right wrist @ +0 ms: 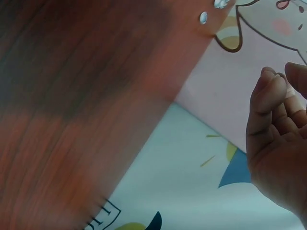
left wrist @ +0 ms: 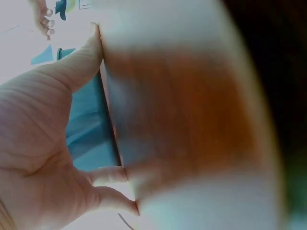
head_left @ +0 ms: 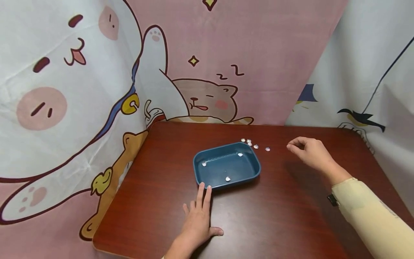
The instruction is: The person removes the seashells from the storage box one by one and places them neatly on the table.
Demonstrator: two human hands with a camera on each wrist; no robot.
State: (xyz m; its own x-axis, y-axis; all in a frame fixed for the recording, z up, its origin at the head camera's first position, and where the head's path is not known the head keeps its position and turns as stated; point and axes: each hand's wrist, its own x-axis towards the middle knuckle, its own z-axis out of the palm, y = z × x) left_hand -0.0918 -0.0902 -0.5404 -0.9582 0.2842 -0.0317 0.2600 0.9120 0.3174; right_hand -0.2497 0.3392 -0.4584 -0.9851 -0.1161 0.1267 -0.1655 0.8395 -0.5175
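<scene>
A blue rectangular tray [head_left: 223, 184] has three small, shiny white gem-like pieces in it, one of them a piece [head_left: 228, 178] near the front wall. My left hand [head_left: 197, 223] lies at the tray's near-left edge, fingers extended, two fingertips right at the rim and the thumb spread to the side. In the left wrist view the left palm [left wrist: 38, 143] shows beside the tray. My right hand [head_left: 315, 154] is raised over the table's right side, thumb and index tips close together and the other fingers curled. I cannot tell whether a small piece is between those tips.
Several loose white pieces [head_left: 256, 146] lie behind the tray's far-right corner, the rightmost piece [head_left: 267, 149] nearest my right hand. The brown wooden table [head_left: 155, 208] backs onto a cloth printed with cartoon animals [head_left: 258, 54], which hangs along the left, back and right.
</scene>
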